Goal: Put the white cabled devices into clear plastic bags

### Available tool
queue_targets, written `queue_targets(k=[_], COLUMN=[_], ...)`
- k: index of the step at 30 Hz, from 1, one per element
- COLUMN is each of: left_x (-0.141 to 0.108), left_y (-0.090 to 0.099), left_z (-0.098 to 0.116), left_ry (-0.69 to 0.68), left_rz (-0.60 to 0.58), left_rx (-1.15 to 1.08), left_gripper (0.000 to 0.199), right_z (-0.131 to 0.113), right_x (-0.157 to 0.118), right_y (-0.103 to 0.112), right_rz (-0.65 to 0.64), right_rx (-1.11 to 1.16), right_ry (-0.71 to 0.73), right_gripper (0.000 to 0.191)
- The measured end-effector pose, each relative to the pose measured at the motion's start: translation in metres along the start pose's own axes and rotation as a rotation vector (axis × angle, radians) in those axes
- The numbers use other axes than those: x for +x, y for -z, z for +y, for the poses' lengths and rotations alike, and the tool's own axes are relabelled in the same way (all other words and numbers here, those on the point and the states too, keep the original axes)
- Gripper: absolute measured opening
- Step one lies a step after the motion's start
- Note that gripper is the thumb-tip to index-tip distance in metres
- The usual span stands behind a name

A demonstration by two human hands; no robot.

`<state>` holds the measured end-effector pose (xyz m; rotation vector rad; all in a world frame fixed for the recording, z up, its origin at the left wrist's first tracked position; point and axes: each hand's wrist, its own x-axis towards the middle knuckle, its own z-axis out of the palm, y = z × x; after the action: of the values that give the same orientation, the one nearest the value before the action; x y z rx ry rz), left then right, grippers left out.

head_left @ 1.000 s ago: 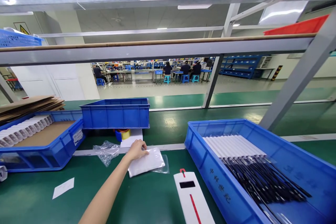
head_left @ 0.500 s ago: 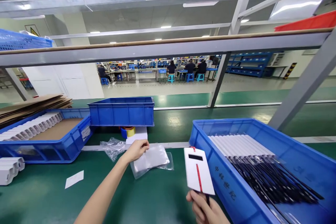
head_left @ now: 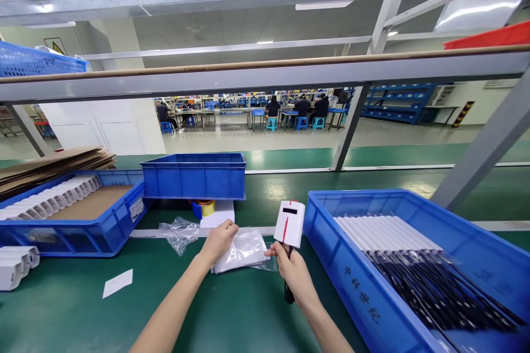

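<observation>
My left hand (head_left: 221,241) has its fingers pinched on the upper left edge of a stack of clear plastic bags (head_left: 244,252) lying on the green table. To the right of the bags, my right hand (head_left: 289,265) is closed around the black cable (head_left: 289,293) just below a white flat device (head_left: 290,223). That device stands upright above the hand, with a dark window and a red stripe on its face. The fingertips of my right hand are close to the bags' right edge; whether they touch it I cannot tell.
A blue bin (head_left: 351,265) at right holds rows of white devices with black cables (head_left: 439,287). At left, another blue bin (head_left: 136,190) holds white housings (head_left: 53,198). A blue crate (head_left: 192,179), tape rolls (head_left: 205,209), crumpled plastic (head_left: 180,234) and a paper slip (head_left: 118,283) are nearby.
My right hand has moved left and up toward the bags, carrying the white device, which now points more away from me. My left hand stays at the bags, whose top layer looks shifted.
</observation>
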<state>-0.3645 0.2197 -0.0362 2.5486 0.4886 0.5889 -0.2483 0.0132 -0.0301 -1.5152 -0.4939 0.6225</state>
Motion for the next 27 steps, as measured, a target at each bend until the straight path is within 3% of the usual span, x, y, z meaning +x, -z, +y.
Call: queue_targets(k=[7,12,16,20,27], left_x=[-0.013,-0.047,-0.076,-0.095,-0.107], left_y=[0.036,0.056,0.047,0.032,0.025], left_z=[0.011,0.043,0.071,0.083,0.087], left_ry=[0.128,0.237,0.26,0.31,0.331], left_rz=[0.25,0.228,0.141,0.035,-0.033], left_rx=[-0.254,-0.38,-0.389,-0.413,-0.494], left_gripper=[0.026,0.021,0.016,0.019,0.021], right_z=[0.022,0.018,0.009,0.01,0.006], right_x=[0.045,0.034,-0.002,-0.034,-0.048], right_y=[-0.03,-0.032,-0.021,-0.013,-0.009], right_rz=[-0.05,-0.104,-0.191,-0.282,-0.412], right_rx=[-0.108,-0.058,-0.003,-0.043,-0.106], right_ry=[-0.059,-0.08,-0.09,-0.117,-0.035], right_gripper=[0.037,0.047,0.061,0.058,0.056])
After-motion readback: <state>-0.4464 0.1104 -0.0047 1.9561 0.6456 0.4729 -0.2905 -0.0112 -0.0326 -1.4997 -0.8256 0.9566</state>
